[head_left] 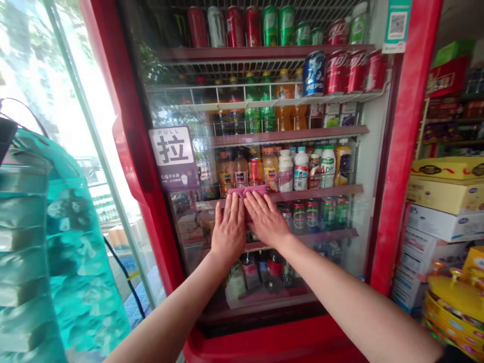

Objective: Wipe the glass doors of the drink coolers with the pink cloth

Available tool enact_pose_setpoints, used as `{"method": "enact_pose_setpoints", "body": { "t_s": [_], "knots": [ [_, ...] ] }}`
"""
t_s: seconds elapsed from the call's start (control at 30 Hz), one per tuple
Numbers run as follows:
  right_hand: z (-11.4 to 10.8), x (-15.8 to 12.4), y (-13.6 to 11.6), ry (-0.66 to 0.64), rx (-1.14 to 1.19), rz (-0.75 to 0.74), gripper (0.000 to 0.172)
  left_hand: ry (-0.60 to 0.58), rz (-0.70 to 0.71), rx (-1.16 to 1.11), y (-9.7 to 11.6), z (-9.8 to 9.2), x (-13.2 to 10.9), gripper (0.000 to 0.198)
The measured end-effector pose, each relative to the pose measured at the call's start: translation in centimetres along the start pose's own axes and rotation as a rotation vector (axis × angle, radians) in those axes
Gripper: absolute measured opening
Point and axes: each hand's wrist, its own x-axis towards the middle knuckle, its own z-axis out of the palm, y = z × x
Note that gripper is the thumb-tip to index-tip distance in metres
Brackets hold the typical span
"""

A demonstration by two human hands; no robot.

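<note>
A pink cloth [247,191] lies against the glass door [204,227] of a red-framed drinks fridge, at about the middle of the pane. My left hand [230,227] is flat with its fingers stretched upward, the tips on the cloth's left part. Beside it, my right hand [266,217] also lies flat, its fingers angled up and left over the cloth. Both hands press side by side, and much of the cloth is hidden under them. Behind the glass stand rows of bottles [301,169] and cans on shelves.
A red door frame [128,136] with a handle runs down the left, next to a pull sign [174,156]. Teal plastic-wrapped goods [83,242] hang or stand at the far left. Stacked boxes [434,222] and a yellow container [454,302] are at the right.
</note>
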Motion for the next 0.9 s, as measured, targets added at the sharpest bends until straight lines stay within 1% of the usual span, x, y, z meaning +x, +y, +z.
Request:
{"method": "enact_pose_setpoints", "body": {
  "t_s": [0.07,0.13,0.2,0.3,0.37,0.43,0.53,0.67,0.73,0.8,0.9],
  "knots": [
    [-0.4,-1.3,1.0,-0.004,-0.036,0.040,0.080,-0.003,0.030,-0.012,1.4,0.4,0.7,0.078],
    [-0.9,-2.1,1.3,-0.004,-0.061,0.080,0.081,-0.004,0.053,-0.027,2.3,0.7,1.2,0.079],
    [-1.3,-2.4,0.7,0.000,-0.083,0.123,0.076,-0.001,0.064,-0.045,2.6,0.9,1.4,0.078],
    [-1.6,-1.7,-1.0,0.012,-0.091,0.203,0.066,0.011,0.064,-0.073,2.0,0.9,1.0,0.076],
    [-1.5,-0.8,-2.3,0.010,-0.061,0.216,0.063,0.024,0.054,-0.088,0.9,0.7,0.3,0.075],
    [-1.0,0.2,-3.5,-0.004,-0.015,0.192,0.063,0.038,0.037,-0.098,-0.7,0.5,-0.6,0.075],
    [0.0,2.1,-5.8,-0.006,0.041,0.140,0.063,0.061,0.015,-0.101,-3.8,0.0,-2.4,0.079],
    [1.5,5.4,-9.9,0.042,0.079,0.071,0.063,0.093,-0.026,-0.086,-8.1,-1.2,-4.8,0.083],
    [2.2,6.9,-11.6,0.058,0.078,0.045,0.062,0.100,-0.049,-0.073,-9.8,-1.9,-5.6,0.084],
    [2.5,8.0,-12.6,0.051,0.072,0.027,0.063,0.097,-0.084,-0.063,-10.8,-2.7,-6.1,0.085],
    [2.6,8.6,-12.6,0.023,0.069,-0.004,0.064,0.085,-0.142,-0.071,-11.3,-3.6,-6.4,0.089]
  ]
}}
